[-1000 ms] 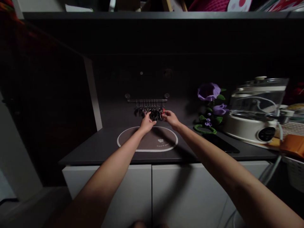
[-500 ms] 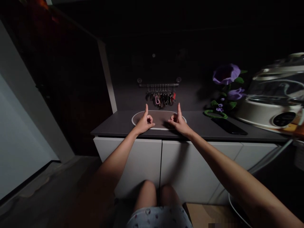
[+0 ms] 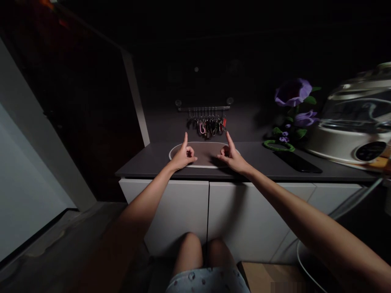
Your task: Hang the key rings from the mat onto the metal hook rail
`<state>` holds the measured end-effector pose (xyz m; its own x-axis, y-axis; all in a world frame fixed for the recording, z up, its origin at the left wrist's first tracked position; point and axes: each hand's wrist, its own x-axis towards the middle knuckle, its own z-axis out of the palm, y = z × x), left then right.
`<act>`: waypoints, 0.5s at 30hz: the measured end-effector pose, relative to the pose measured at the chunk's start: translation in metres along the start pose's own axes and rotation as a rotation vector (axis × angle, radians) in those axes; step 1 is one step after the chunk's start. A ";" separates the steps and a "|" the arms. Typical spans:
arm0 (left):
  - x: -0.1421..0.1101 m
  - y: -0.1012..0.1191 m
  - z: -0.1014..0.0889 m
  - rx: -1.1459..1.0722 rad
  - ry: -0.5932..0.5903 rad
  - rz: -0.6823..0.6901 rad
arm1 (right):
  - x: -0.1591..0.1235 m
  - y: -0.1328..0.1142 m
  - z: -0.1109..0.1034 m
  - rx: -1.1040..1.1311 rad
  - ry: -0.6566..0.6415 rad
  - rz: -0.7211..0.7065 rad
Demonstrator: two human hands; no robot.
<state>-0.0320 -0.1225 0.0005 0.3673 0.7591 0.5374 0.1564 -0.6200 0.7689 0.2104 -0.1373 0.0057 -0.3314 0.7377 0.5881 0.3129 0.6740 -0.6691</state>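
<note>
Beyond and above my fingers (image 3: 185, 142), in the gap between both hands: keys (image 3: 210, 127), hanging bunched under the rail (image 3: 203, 108). Red tag (image 3: 224, 123) at the right end, just up from my right forefinger tip; pink piece (image 3: 200, 128) nearer the left end.

Change: a second ago both hands were up at the bunch, right one on the red tag. Now pulled back toward me, by the near side of the mat (image 3: 205, 152). Pose same as half a second ago, so basically parked.

Left hand (image 3: 181, 158) and right hand (image 3: 235, 160) mirror each other: forefinger up, thumb pointing inward, rest loosely curled. Nothing visible held, no contact with keys. Can't tell if wrists touch the surface (image 3: 142, 159).

My read: key handling is paused or done; bunch hangs unsupported by me. Single keys too dark to sort.

Right of my right fingers, well apart: flower (image 3: 293, 99), black slab (image 3: 297, 161).
</note>
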 end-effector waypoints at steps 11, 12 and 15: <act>0.109 -0.026 -0.032 0.244 0.366 -0.268 | 0.101 0.056 -0.071 -0.194 0.307 0.306; 0.121 -0.029 -0.033 0.236 0.401 -0.273 | 0.112 0.062 -0.075 -0.164 0.340 0.350; 0.156 -0.040 -0.034 0.134 0.467 -0.275 | 0.139 0.081 -0.081 -0.053 0.396 0.447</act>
<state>-0.0120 0.0279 0.0654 -0.1442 0.8847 0.4433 0.3157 -0.3834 0.8679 0.2618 0.0227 0.0704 0.1958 0.9013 0.3864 0.3927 0.2890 -0.8731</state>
